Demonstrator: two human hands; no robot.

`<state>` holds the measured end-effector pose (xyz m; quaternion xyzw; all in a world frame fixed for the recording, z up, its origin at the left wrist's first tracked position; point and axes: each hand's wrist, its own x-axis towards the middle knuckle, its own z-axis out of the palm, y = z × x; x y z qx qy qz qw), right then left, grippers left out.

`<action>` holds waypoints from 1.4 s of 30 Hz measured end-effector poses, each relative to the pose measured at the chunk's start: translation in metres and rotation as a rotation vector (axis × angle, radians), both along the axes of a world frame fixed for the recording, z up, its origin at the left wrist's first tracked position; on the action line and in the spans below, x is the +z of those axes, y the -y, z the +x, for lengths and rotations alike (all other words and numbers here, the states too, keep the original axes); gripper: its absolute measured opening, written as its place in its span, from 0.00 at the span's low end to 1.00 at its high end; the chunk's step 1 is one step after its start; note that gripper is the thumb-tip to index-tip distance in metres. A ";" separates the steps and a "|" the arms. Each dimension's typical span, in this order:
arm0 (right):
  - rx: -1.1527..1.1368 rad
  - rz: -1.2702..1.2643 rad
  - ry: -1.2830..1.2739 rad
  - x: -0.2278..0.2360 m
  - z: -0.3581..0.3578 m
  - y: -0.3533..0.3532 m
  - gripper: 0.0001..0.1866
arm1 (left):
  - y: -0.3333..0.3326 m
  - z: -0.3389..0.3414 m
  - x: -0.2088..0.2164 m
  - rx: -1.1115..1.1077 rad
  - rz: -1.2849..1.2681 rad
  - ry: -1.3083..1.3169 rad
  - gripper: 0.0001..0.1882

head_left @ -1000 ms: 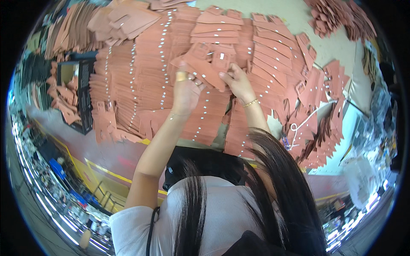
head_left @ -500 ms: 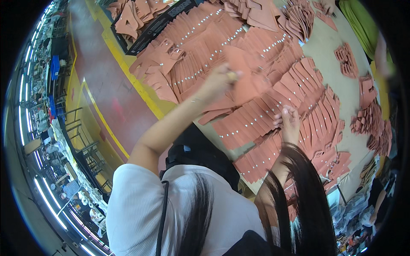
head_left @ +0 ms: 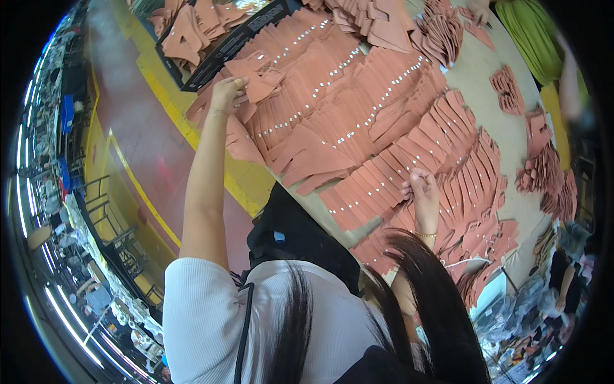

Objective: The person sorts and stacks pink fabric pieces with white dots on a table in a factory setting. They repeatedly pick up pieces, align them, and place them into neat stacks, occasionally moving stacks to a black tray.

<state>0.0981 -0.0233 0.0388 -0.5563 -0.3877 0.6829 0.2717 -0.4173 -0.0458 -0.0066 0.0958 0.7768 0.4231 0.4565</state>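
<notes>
My left hand (head_left: 229, 96) is stretched out to the far left edge of the table, its fingers closed at the edge of a reddish-brown cut leather piece (head_left: 257, 78) with small cutouts. That piece lies on top of other leather pieces there. My right hand (head_left: 420, 187) hovers over a fanned row of leather pieces (head_left: 377, 182) with small white stickers. Its fingers are curled with the tips together, and whatever they may pinch is too small to make out. Further overlapping rows (head_left: 320, 83) with stickers spread beyond, and loose pieces (head_left: 310, 157) lie nearer me.
A black box (head_left: 236, 38) of leather pieces stands at the far left. Small stacks (head_left: 507, 91) lie along the table's right side. Another person in green (head_left: 527, 38) works at the far right. Left of the table runs a red floor (head_left: 150, 128) with yellow lines.
My left hand has swung far to the left with a leather piece, from mid-table to the left edge pile. The right hand stays over the stickered row, having shifted slightly.
</notes>
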 end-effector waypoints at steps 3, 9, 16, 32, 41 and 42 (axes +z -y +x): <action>-0.033 -0.009 0.037 0.005 0.001 0.003 0.13 | 0.010 -0.017 -0.011 -0.124 0.041 -0.051 0.06; -0.072 0.070 0.010 0.000 0.011 0.008 0.11 | 0.009 -0.036 -0.017 -0.191 -0.088 -0.065 0.09; -0.152 0.117 0.179 -0.002 0.057 -0.005 0.11 | 0.007 -0.052 -0.022 -0.153 -0.171 0.003 0.09; -0.261 0.541 1.181 -0.070 0.228 -0.167 0.17 | -0.082 0.093 0.032 -0.394 0.129 -0.562 0.09; 0.015 0.085 1.295 -0.080 0.208 -0.210 0.43 | -0.155 0.282 0.064 -0.766 0.175 -0.047 0.17; 0.038 0.062 1.294 -0.078 0.206 -0.210 0.43 | -0.161 0.294 0.061 -0.810 0.162 -0.064 0.16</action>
